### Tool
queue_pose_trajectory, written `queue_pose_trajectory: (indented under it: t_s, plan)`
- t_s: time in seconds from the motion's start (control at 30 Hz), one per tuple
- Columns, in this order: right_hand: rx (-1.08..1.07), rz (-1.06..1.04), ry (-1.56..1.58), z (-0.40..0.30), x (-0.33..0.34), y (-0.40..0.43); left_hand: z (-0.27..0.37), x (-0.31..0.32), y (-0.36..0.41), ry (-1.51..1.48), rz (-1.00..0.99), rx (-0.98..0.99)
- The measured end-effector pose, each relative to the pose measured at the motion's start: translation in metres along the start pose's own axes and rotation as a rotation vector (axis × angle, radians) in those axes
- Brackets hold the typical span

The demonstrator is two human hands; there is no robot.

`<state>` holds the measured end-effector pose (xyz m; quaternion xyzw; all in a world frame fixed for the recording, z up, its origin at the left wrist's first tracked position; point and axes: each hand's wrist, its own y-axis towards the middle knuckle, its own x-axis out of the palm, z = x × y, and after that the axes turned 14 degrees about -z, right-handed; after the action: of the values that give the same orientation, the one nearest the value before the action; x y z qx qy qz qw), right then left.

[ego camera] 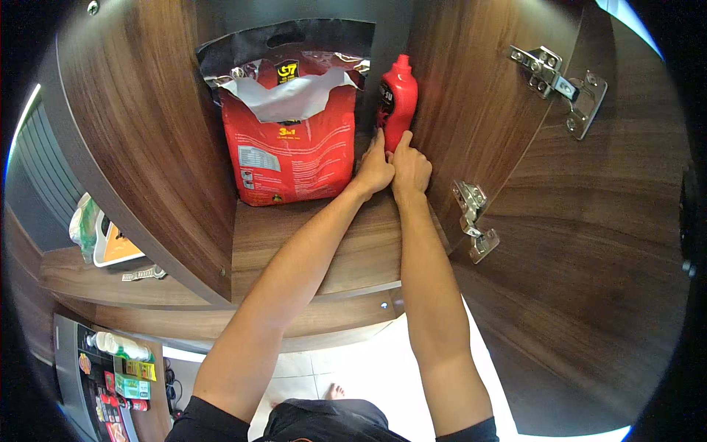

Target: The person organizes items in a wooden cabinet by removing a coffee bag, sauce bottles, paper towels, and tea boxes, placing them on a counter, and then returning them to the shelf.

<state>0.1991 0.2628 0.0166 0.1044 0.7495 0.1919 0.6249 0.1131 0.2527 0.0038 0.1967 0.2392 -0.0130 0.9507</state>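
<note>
A red plastic sauce bottle (401, 99) stands in the right back corner of a wooden cabinet shelf (320, 265). Both hands are at its lower part, my left hand (375, 167) on its left side and my right hand (411, 166) on its right, with index fingers stretched along it. The two hands touch or nearly touch each other. The bottle's base is hidden behind them. Left of the bottle stands a large red bag of instant coffee (293, 149), its torn silvery top edge folded forward and a black handle strip behind.
The cabinet door (580, 248) stands open at right on metal hinges (475, 221). A wooden side panel (149, 132) bounds the left. Beyond it, a shelf holds a metal-band watch (144, 273), a white tray (100, 255) and a plastic bag (84, 226). Bottles and boxes (132, 387) lie lower left.
</note>
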Motion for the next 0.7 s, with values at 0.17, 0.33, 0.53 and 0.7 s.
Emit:
queue_pose_trajectory:
  t_s: [0.17,0.33,0.53,0.7]
  plan:
    - [-0.003,-0.032,0.032,-0.005,-0.002,0.003,-0.003,-0.003,0.006,-0.099,-0.008,-0.051]
    - [-0.026,-0.085,0.062,-0.001,-0.005,0.001,-0.002,-0.002,0.008,-0.168,-0.06,-0.103]
    - [-0.011,-0.108,0.058,-0.004,0.001,0.004,-0.003,-0.005,0.007,-0.136,-0.032,-0.07]
    - [-0.068,-0.081,0.201,0.001,-0.007,-0.004,0.01,-0.002,0.001,-0.068,0.043,-0.063]
